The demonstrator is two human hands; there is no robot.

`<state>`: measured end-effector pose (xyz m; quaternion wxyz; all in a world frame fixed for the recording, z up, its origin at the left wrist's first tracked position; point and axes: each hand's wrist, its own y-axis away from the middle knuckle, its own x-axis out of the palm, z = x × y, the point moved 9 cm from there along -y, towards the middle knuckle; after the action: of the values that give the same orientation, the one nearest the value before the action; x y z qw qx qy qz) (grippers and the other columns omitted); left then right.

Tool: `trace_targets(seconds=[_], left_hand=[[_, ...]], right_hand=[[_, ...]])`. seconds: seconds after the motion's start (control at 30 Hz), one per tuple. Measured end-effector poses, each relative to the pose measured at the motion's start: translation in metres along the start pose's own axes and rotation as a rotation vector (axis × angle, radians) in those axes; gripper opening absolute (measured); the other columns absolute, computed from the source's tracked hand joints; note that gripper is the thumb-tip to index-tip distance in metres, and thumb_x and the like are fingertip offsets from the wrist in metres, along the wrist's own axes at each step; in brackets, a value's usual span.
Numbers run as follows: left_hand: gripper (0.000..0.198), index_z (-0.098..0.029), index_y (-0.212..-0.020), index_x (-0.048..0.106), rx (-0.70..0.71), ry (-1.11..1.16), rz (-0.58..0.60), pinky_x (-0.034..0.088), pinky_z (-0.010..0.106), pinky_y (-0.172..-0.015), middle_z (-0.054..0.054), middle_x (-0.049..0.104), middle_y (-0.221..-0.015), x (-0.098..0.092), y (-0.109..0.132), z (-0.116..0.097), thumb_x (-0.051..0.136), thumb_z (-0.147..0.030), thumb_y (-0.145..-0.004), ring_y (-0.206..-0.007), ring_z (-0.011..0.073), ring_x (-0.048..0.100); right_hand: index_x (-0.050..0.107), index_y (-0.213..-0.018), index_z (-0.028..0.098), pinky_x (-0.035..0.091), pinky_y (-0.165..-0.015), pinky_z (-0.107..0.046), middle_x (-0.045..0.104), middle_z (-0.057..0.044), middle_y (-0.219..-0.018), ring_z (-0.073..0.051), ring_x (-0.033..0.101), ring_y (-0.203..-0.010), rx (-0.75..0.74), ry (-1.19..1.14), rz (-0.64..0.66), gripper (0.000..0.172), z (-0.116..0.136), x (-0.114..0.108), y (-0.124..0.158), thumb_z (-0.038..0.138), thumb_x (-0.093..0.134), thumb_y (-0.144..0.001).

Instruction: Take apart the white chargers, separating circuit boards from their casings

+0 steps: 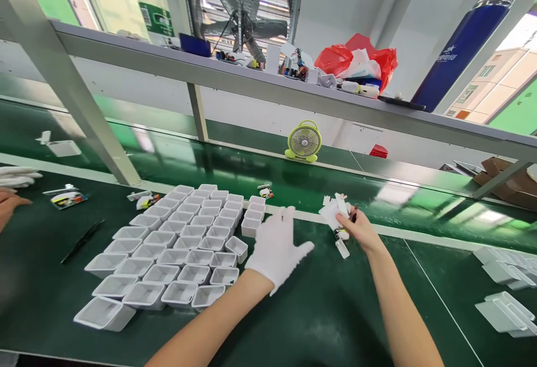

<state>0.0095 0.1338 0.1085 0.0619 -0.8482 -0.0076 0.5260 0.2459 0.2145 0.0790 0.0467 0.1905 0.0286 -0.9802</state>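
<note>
My left hand (279, 249), in a white glove, hovers flat with fingers spread just right of a block of several white plastic shells (176, 249) packed in rows on the green table (319, 311). It holds nothing. My right hand (358, 230), bare, is closed around a small white part with a circuit board (338, 216) and a thin dark tool (354, 213). A loose white piece (342, 248) lies just below that hand.
A small yellow-green fan (304, 142) stands behind the table. Another person's hands (10, 191) show at the left edge near a small board (69, 199). More white shells (503, 288) lie at the right. A dark tool (81, 241) lies left of the block.
</note>
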Motion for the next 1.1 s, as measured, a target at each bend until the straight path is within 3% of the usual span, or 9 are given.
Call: trace_targets(seconds=[0.17, 0.3, 0.43, 0.57, 0.73, 0.83, 0.9, 1.03, 1.1], left_hand=[[0.042, -0.007, -0.117, 0.069, -0.138, -0.246, 0.081, 0.041, 0.056, -0.102, 0.028, 0.063, -0.126, 0.027, -0.01, 0.057, 0.063, -0.039, -0.09, -0.122, 0.045, 0.057], [0.046, -0.008, -0.113, 0.073, -0.13, -0.283, 0.132, 0.037, 0.055, -0.106, 0.027, 0.065, -0.126, 0.048, -0.014, 0.065, 0.065, -0.046, -0.088, -0.122, 0.0441, 0.056], [0.05, -0.005, -0.114, 0.074, -0.161, -0.292, 0.145, 0.033, 0.056, -0.109, 0.028, 0.067, -0.123, 0.055, -0.02, 0.067, 0.063, -0.047, -0.088, -0.124, 0.0456, 0.055], [0.046, -0.006, -0.109, 0.078, -0.136, -0.272, 0.172, 0.028, 0.059, -0.114, 0.029, 0.068, -0.126, 0.06, -0.021, 0.063, 0.06, -0.044, -0.09, -0.127, 0.0467, 0.054], [0.045, -0.008, -0.114, 0.077, 0.02, -0.125, 0.17, 0.021, 0.063, -0.121, 0.027, 0.069, -0.126, 0.073, 0.002, 0.024, 0.065, -0.041, -0.087, -0.135, 0.0456, 0.048], [0.037, -0.016, -0.109, 0.079, 0.132, 0.034, 0.153, 0.016, 0.055, -0.128, 0.021, 0.073, -0.12, 0.087, 0.017, -0.004, 0.074, -0.037, -0.079, -0.138, 0.0408, 0.051], [0.032, -0.023, -0.107, 0.078, 0.152, 0.144, 0.114, 0.016, 0.051, -0.13, 0.016, 0.069, -0.132, 0.094, 0.021, -0.011, 0.076, -0.033, -0.077, -0.144, 0.0388, 0.046], [0.05, -0.026, -0.126, 0.068, 0.01, 0.328, 0.018, 0.031, 0.053, -0.122, 0.016, 0.046, -0.159, 0.11, 0.015, 0.009, 0.074, -0.026, -0.076, -0.148, 0.0432, 0.041], [0.064, -0.024, -0.139, 0.058, -0.083, 0.407, 0.021, 0.041, 0.052, -0.115, 0.019, 0.052, -0.154, 0.121, 0.011, 0.023, 0.073, -0.027, -0.076, -0.14, 0.0426, 0.051]], right_hand=[[0.061, -0.128, 0.018, 0.059, -0.09, -0.045, 0.064, -0.01, -0.128, -0.023, 0.067, -0.107, 0.253, 0.478, -0.322, 0.036, -0.043, -0.074, -0.043, 0.039, 0.064, -0.099], [0.061, -0.13, 0.018, 0.059, -0.093, -0.047, 0.064, -0.01, -0.131, -0.025, 0.066, -0.111, 0.367, 0.782, -0.404, 0.037, -0.06, -0.087, -0.048, 0.037, 0.065, -0.099], [0.06, -0.132, 0.017, 0.058, -0.094, -0.048, 0.062, -0.012, -0.134, -0.026, 0.066, -0.113, 0.285, 1.015, -0.36, 0.04, -0.053, -0.055, -0.066, 0.037, 0.066, -0.098], [0.058, -0.134, 0.019, 0.059, -0.094, -0.048, 0.061, -0.011, -0.136, -0.026, 0.065, -0.114, 0.132, 1.142, -0.156, 0.04, -0.047, -0.001, -0.101, 0.037, 0.064, -0.099], [0.061, -0.131, 0.018, 0.06, -0.09, -0.045, 0.064, -0.01, -0.13, -0.024, 0.067, -0.109, 0.105, 1.175, 0.14, 0.038, -0.061, 0.036, -0.141, 0.036, 0.066, -0.098], [0.061, -0.13, 0.018, 0.06, -0.091, -0.045, 0.064, -0.01, -0.13, -0.024, 0.067, -0.109, 0.105, 1.2, 0.219, 0.037, -0.062, 0.044, -0.153, 0.036, 0.066, -0.098], [0.061, -0.13, 0.018, 0.06, -0.091, -0.045, 0.064, -0.01, -0.131, -0.024, 0.067, -0.109, 0.098, 1.23, 0.227, 0.037, -0.057, 0.049, -0.157, 0.036, 0.066, -0.098], [0.061, -0.13, 0.017, 0.06, -0.091, -0.046, 0.063, -0.011, -0.131, -0.025, 0.067, -0.11, 0.044, 1.302, 0.216, 0.038, -0.042, 0.063, -0.148, 0.036, 0.066, -0.098], [0.06, -0.132, 0.017, 0.059, -0.093, -0.047, 0.062, -0.011, -0.133, -0.025, 0.066, -0.111, -0.014, 1.331, 0.211, 0.039, -0.035, 0.071, -0.133, 0.036, 0.066, -0.098]])
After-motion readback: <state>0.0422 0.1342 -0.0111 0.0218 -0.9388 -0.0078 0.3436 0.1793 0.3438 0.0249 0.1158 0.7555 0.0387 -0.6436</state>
